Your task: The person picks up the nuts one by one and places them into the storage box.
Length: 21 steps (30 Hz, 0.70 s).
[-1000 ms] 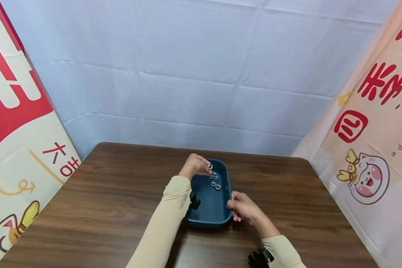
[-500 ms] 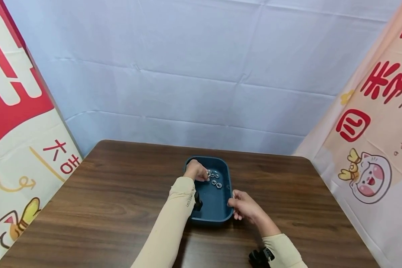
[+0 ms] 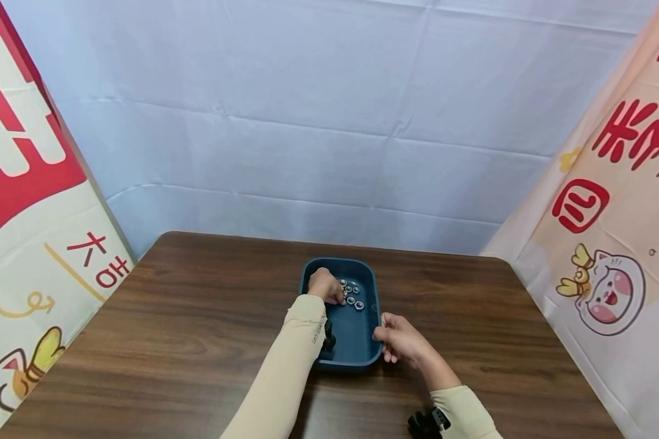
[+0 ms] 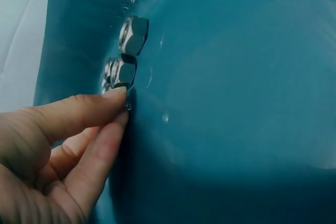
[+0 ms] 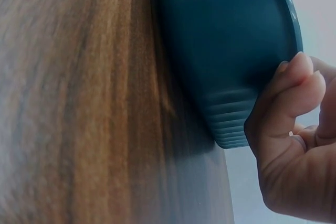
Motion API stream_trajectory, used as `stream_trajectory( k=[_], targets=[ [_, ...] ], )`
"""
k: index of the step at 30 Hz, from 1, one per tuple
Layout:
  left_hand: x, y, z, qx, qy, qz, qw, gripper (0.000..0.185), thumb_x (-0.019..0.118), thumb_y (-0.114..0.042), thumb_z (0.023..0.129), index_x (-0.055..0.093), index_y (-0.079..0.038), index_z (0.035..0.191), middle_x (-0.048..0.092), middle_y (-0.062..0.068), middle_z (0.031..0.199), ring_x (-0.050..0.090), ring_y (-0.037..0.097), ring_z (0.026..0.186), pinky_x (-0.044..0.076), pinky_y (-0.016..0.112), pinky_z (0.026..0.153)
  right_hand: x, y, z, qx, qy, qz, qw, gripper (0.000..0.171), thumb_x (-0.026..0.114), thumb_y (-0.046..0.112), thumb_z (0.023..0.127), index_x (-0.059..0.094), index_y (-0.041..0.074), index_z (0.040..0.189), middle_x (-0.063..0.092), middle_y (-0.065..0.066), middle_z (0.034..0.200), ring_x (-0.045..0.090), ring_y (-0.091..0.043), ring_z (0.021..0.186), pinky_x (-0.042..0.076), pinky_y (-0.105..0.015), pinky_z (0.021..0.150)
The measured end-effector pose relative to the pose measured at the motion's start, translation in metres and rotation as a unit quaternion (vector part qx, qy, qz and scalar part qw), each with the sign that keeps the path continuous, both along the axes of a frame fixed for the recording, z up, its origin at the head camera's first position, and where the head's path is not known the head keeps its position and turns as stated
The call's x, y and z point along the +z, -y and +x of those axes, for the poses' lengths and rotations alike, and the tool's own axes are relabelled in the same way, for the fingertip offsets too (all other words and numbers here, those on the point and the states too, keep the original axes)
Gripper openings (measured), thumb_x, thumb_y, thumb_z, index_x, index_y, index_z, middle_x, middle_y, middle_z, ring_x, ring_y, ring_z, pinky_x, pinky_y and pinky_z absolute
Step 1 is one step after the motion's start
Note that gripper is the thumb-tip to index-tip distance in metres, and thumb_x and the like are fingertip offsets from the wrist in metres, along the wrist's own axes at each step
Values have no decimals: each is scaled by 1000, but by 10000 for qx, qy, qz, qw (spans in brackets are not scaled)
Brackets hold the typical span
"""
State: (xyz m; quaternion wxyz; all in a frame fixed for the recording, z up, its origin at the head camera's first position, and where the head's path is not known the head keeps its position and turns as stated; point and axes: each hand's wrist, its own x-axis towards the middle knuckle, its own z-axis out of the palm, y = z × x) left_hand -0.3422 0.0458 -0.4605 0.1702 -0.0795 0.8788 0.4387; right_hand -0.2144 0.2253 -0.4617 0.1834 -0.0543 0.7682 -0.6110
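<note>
Fingertips (image 4: 113,94) of left hand (image 3: 325,285) pressed together, down on tray floor, touching nearest nut; whether pinching it, cannot tell. Dark brown wood-grain table (image 3: 159,317) carries all. Dark teal rounded rectangular plastic tray (image 3: 357,344) sits at table middle. Right hand (image 3: 399,339) grips tray's right rim near front corner, fingers curled against outer wall (image 5: 236,66). Small silver hexagonal metal nuts (image 3: 351,294) lie clustered in tray's far half, just beside left fingertips.
</note>
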Motion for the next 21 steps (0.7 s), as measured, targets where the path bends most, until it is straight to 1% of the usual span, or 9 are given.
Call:
stream_trajectory(
  k=[5, 11, 13, 15, 18, 20, 21],
  targets=[
    [-1, 1, 1, -78, 85, -50, 9999, 14, 79, 2, 69, 67, 2, 75, 60, 11, 71, 61, 19, 53, 53, 28, 53, -2, 1, 0, -33, 56, 21, 10000, 14, 50, 0, 79, 39, 6, 74, 48, -3, 49, 47, -9, 38, 38, -20, 35],
    [0, 5, 3, -166, -60, -61, 9998, 16, 78, 4, 69, 68, 4, 81, 61, 11, 72, 62, 20, 54, 54, 32, 56, -5, 1, -1, -23, 24, 52, 10000, 14, 50, 0, 78, 38, 6, 74, 48, -3, 50, 47, -9, 39, 38, -20, 34],
    [1, 6, 5, -206, -45, -25, 9998, 22, 77, 5, 69, 67, 7, 88, 60, 13, 74, 62, 21, 55, 54, 32, 57, -4, 1, 0, -14, 70, 48, 10000, 14, 51, 0, 78, 38, 6, 74, 48, -3, 50, 47, -9, 39, 38, -20, 35],
    [4, 7, 7, -330, -20, -68, 9994, 30, 77, 5, 70, 65, 8, 97, 59, 14, 75, 63, 22, 58, 54, 33, 58, -2, 1, 2, 38, 87, 127, 9999, 14, 52, 2, 81, 40, 5, 76, 49, -4, 51, 48, -9, 39, 40, -20, 36],
    [15, 7, 10, -600, -43, -175, 9980, 38, 77, 2, 73, 61, 9, 108, 59, 15, 75, 63, 23, 61, 54, 35, 60, 5, 0, 7, 8, 6, 453, 9990, 17, 57, 11, 89, 44, 3, 81, 51, -7, 55, 50, -11, 41, 42, -22, 38],
    [25, 7, 14, -839, -89, -267, 9961, 39, 75, -3, 77, 60, 8, 111, 61, 16, 73, 64, 24, 62, 54, 36, 62, 13, -2, 12, -171, -265, 951, 9950, 24, 59, 21, 92, 47, 1, 84, 53, -9, 59, 51, -14, 42, 45, -25, 40],
    [30, 6, 16, -971, -126, -334, 9946, 36, 74, -5, 79, 60, 7, 110, 62, 15, 70, 64, 24, 61, 55, 37, 62, 17, -3, 14, -318, -466, 1270, 9903, 26, 60, 24, 92, 48, 1, 85, 53, -9, 60, 51, -15, 42, 45, -27, 41]
  ],
)
